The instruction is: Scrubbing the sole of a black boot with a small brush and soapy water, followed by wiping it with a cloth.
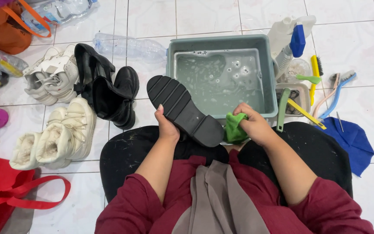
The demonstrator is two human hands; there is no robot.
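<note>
A person wiped a black boot over a basin of soapy water.

From the left: two pairs of white shoes (55, 108) and one black boot (109, 93) stood on the tiles. The left hand (167, 125) gripped the upturned black boot (182, 108), fingers closed around its side; the right hand (254, 123) clenched a green cloth (234, 128) just beside the heel, near the grey basin (221, 78). The wiping step seemed in hand; next, pressing the cloth on the sole.

black ridged boot sole (184, 110), green cloth (234, 128), grey basin (221, 43)
</note>
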